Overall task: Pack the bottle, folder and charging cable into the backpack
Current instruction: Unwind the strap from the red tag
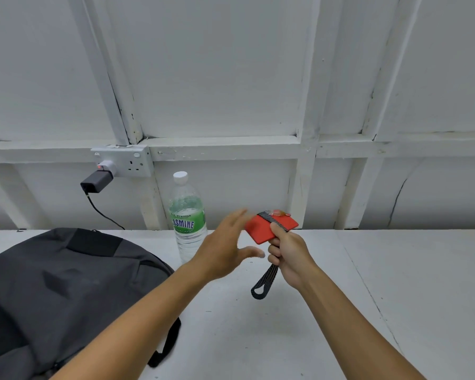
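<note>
While right hand [288,253] pinches small stiff red folder [269,227] by its lower edge, woven strap [263,283] dangling, left hand [225,250] spread open beside it. Light, rigid: likely easy. One bottle [188,215], part-full, upright at worktop [340,297] back edge. One backpack [61,286], near-left corner. One charger cable [102,209], plugged in.

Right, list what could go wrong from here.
The open left hand passes right beside the upright bottle and could tip it. The strap dangling from the red case in the right hand might snag. The charger remains plugged into the socket, easily forgotten.
</note>
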`<state>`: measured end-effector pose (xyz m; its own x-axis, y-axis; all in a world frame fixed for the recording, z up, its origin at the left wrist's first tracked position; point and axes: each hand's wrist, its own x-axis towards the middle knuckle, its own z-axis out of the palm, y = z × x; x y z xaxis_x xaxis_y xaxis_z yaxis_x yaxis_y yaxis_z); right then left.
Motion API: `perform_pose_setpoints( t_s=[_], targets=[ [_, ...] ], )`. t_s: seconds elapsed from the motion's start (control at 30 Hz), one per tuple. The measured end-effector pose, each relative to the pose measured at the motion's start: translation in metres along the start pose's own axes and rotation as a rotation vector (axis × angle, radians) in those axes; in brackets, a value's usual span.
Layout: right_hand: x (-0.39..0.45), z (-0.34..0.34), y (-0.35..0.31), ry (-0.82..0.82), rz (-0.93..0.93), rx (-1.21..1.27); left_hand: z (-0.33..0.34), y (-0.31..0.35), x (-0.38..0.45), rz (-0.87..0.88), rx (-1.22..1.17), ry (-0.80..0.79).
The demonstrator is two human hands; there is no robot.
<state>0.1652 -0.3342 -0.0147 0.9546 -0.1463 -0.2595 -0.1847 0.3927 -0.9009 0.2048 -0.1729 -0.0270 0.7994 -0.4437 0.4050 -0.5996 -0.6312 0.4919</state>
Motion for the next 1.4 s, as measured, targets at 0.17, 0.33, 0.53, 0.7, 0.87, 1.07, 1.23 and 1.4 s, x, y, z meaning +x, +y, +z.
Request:
perform_pose_setpoints(
  t_s=[0.17,0.33,0.53,0.7,0.87,1.07,1.23,1.4],
  targets=[
    [-0.003,-0.001,-0.002,-0.069,-0.029,-0.06,-0.014,0.025,0.004,-0.579,-0.795,-0.175],
    [-0.004,-0.004,-0.001,-0.121,0.023,-0.181,-0.018,0.029,0.01,-0.591,-0.772,-0.01],
    [-0.008,-0.006,-0.002,-0.108,0.046,-0.259,-0.016,0.01,0.006,-0.107,-0.003,0.275],
    [-0.01,0.001,-0.005,-0.11,0.057,-0.076,-0.002,0.0,-0.004,0.362,0.538,0.266],
    [-0.011,-0.003,-0.001,-0.036,0.044,-0.052,0.004,-0.007,-0.011,0.47,0.587,0.179],
    [-0.01,-0.01,-0.001,-0.053,0.018,-0.023,-0.011,0.031,-0.003,-0.551,-0.626,-0.132],
    [-0.011,-0.009,0.0,-0.104,0.007,-0.137,-0.016,0.041,0.007,-0.674,-0.806,-0.029],
    [-0.012,-0.012,-0.002,-0.049,0.115,-0.191,-0.008,0.028,0.004,-0.282,-0.076,0.17]
  ],
)
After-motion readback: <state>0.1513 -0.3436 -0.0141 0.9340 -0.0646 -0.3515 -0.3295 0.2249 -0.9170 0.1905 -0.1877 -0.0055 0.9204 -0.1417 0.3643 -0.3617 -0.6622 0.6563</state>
